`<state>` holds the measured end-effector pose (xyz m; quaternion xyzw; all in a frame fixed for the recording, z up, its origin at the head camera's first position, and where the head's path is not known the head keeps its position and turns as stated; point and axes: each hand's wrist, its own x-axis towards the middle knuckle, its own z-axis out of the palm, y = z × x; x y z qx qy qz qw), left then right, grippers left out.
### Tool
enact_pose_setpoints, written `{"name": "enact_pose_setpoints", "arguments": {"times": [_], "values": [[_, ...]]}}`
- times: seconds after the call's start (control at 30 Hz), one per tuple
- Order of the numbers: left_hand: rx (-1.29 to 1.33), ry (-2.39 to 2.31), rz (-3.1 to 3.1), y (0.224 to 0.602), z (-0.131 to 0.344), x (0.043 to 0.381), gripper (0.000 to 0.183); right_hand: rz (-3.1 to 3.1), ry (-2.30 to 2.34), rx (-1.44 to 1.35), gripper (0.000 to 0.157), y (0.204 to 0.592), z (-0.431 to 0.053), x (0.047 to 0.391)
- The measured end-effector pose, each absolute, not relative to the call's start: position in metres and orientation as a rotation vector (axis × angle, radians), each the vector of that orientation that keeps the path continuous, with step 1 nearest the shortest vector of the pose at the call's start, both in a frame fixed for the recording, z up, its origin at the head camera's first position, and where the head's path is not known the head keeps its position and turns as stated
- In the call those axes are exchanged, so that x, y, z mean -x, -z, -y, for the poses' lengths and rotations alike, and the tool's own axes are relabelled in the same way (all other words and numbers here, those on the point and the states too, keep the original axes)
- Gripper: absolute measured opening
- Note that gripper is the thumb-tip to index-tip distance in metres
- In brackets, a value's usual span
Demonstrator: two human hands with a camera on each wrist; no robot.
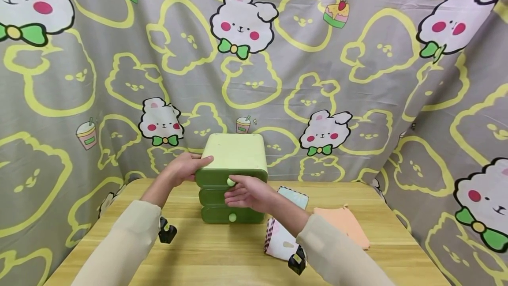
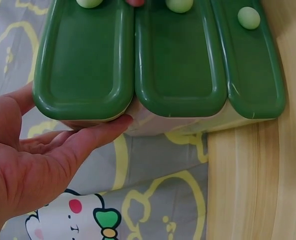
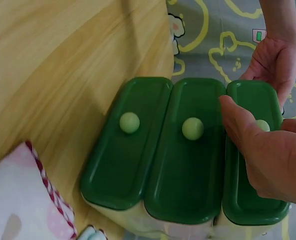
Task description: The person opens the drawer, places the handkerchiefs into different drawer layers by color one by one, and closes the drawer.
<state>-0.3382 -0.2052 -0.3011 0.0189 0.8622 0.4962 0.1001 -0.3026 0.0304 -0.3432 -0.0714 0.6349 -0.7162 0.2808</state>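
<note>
A small drawer cabinet (image 1: 238, 151) with a pale yellow-green body stands on the table. Its three green drawer fronts are closed and carry round pale knobs. My left hand (image 1: 185, 167) holds its upper left edge, thumb over the top and fingers along the side, as the left wrist view (image 2: 43, 160) also shows. At the top drawer (image 1: 210, 178) my right hand (image 1: 252, 192) pinches the knob (image 1: 231, 182) between thumb and fingers; the right wrist view shows this knob partly hidden by the hand (image 3: 272, 155). The middle knob (image 3: 192, 128) is untouched.
Right of the cabinet lie a light blue cloth (image 1: 293, 197), a white cloth (image 1: 282, 242) with checked trim, partly under my right arm, and a peach cloth (image 1: 343, 224). A patterned grey curtain (image 1: 254, 87) hangs behind the wooden table (image 1: 222, 250).
</note>
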Motion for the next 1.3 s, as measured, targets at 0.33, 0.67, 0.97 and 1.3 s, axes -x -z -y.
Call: {"name": "enact_pose_setpoints", "arguments": {"times": [0.33, 0.67, 0.97, 1.3], "values": [[-0.06, -1.476, -2.542, 0.301, 0.205, 0.337, 0.076, -1.578, 2.092, 0.127, 0.052, 0.345, -0.02, 0.306], [-0.061, -1.481, -2.544, 0.302, 0.206, 0.338, 0.077, -1.634, 2.174, 0.079, 0.038, 0.346, -0.017, 0.301], [-0.064, -1.452, -2.57, 0.303, 0.206, 0.339, 0.077, -1.645, 2.178, 0.068, 0.038, 0.348, -0.017, 0.299], [-0.093, -1.409, -2.574, 0.303, 0.207, 0.34, 0.078, -1.64, 2.153, 0.095, 0.037, 0.351, -0.02, 0.278]]}}
